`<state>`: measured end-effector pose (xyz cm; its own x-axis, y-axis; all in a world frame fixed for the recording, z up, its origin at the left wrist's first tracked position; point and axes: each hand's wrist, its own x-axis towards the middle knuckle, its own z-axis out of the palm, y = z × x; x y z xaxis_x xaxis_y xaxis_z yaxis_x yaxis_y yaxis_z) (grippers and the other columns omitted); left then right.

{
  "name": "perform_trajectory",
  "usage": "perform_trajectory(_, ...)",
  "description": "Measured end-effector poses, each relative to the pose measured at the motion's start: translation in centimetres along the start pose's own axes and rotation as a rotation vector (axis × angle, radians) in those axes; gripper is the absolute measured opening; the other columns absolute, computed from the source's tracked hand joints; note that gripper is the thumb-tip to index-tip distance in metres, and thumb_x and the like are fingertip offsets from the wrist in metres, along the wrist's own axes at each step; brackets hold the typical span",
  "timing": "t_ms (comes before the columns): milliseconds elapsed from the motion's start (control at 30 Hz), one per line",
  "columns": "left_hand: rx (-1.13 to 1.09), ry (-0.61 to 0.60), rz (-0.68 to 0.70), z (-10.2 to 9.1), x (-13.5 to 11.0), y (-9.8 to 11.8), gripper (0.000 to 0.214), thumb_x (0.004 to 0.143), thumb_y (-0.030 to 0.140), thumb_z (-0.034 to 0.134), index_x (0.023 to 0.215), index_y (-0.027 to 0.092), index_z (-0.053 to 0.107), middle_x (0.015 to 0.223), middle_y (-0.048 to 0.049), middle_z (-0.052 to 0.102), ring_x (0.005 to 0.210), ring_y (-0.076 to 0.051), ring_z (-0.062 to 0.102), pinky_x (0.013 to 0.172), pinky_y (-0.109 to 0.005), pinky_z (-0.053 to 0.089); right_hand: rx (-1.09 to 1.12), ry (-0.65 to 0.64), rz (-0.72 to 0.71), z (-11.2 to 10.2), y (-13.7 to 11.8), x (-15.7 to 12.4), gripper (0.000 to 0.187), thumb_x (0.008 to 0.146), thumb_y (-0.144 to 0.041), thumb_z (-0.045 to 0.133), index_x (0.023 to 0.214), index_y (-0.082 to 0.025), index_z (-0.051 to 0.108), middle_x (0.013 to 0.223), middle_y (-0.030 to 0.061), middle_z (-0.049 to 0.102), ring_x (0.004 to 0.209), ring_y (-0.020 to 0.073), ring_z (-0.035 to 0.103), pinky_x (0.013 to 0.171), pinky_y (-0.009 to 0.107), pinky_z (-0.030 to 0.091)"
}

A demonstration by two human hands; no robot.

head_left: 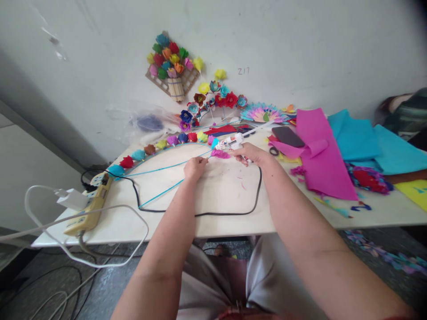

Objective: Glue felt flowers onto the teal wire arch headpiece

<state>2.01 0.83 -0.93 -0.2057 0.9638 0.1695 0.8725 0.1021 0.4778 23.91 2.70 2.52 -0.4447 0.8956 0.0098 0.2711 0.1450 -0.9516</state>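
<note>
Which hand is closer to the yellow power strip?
Left. The left hand is right of the power strip, pinching a thin blue stem; the right hand is farther right, holding the glue gun.

place: small craft workspace | cues: glue gun (231, 141), coloured paper sheets (322, 164), paper flowers (167, 55) at wall (300, 53), power strip (95, 204) on tabletop (216, 195)

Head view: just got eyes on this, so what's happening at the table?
A person's right hand holds a white glue gun. The left hand pinches a thin blue strand, with a bright pink paper piece just past the fingers, close to the gun's tip. Whether they touch is unclear. A row of paper flowers curves behind.
</note>
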Motion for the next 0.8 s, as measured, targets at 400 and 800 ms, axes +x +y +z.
perform_trajectory(400, -0.064, -0.024, 0.039, -0.1, -0.04, 0.03, 0.039, 0.073, 0.051, 0.038, 0.078, 0.026, 0.067, 0.063, -0.0007, 0.06, 0.064, -0.014, 0.052, 0.052, -0.022, 0.029, -0.002, 0.012, 0.006, -0.08, 0.21, 0.09, 0.031, 0.063, -0.039, 0.064, 0.058, -0.013, 0.048, 0.044, -0.0021, 0.048, 0.03, 0.004, 0.036, 0.03, 0.019, 0.028)
perform_trajectory(800, -0.02, 0.013, 0.001, -0.3, -0.1, 0.17, 0.033, 0.072, 0.048, 0.043, 0.08, 0.027, 0.066, 0.063, 0.0005, 0.063, 0.068, -0.014, 0.056, 0.056, -0.022, 0.035, 0.107, 0.094, -0.033, -0.6, -0.06, -0.12, 0.021, 0.066, -0.031, 0.061, 0.066, -0.013, 0.05, 0.043, -0.0039, 0.047, 0.029, 0.004, 0.035, 0.029, 0.018, 0.029)
